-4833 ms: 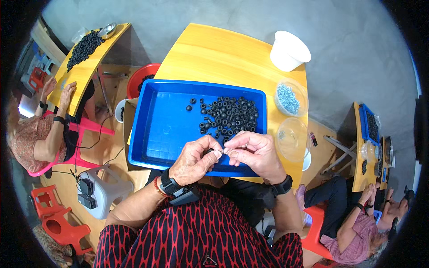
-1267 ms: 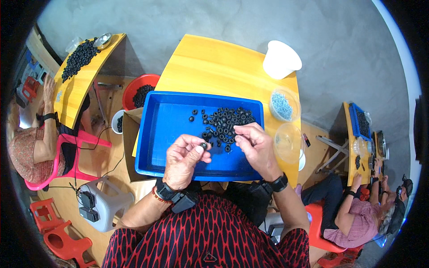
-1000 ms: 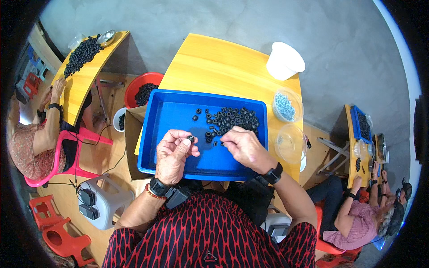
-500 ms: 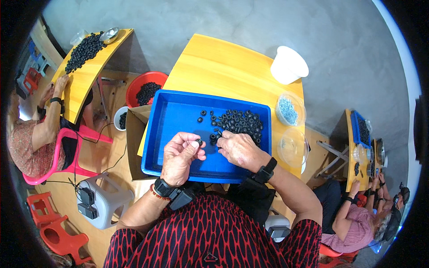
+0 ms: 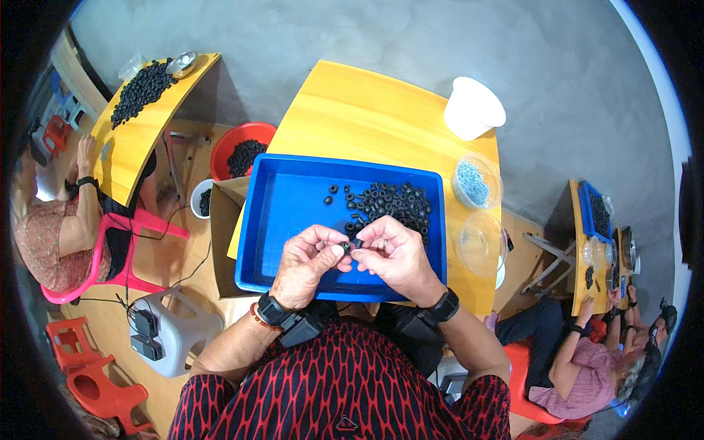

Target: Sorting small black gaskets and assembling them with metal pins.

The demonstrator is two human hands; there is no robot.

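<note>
Over the near part of a blue tray point(image 5: 275, 205), both my hands meet close together. My left hand point(image 5: 309, 262) pinches a small black ring-like part point(image 5: 345, 248) between thumb and fingers. Right beside it, my right hand point(image 5: 392, 257) has its fingertips closed on another small dark piece point(image 5: 357, 243), mostly covered by the fingers. Behind the right hand lies a pile of small black round parts point(image 5: 400, 202), several showing a hole. A few loose ones point(image 5: 328, 199) sit apart to the pile's left.
A tub of small light-blue pieces point(image 5: 471, 182), a clear bowl point(image 5: 480, 242) and a white bucket point(image 5: 473, 108) stand on the yellow table's right point(image 5: 367, 110). Left of the tray are a cardboard box point(image 5: 226, 242) and a red basin point(image 5: 221, 158). Other people sit at tables on both sides.
My right hand has left the edge of the pile and come to my left hand, bringing a small dark piece. My left hand has shifted slightly right, still pinching its black part.
</note>
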